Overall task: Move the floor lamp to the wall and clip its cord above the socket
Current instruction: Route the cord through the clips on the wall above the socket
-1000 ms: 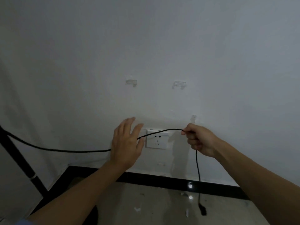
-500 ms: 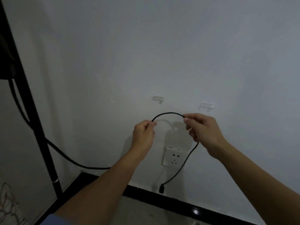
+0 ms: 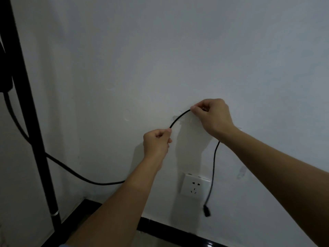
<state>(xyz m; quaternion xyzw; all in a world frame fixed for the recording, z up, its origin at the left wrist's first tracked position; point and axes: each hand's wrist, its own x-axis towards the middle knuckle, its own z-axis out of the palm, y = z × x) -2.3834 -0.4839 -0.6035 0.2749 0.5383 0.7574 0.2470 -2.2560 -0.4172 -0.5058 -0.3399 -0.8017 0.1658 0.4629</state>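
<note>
Left hand (image 3: pixel 156 142) and right hand (image 3: pixel 212 115) each pinch the black lamp cord (image 3: pixel 179 117) between thumb and forefinger, its plug (image 3: pixel 206 210) dangling below the right fingers beside the wall socket (image 3: pixel 195 186).

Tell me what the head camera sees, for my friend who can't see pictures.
Two bare hands stretch a black lamp cord against a white wall: the right hand pinches it higher up, the left hand lower. The loose plug dangles beside a white wall socket; a black lamp pole stands far left.
</note>
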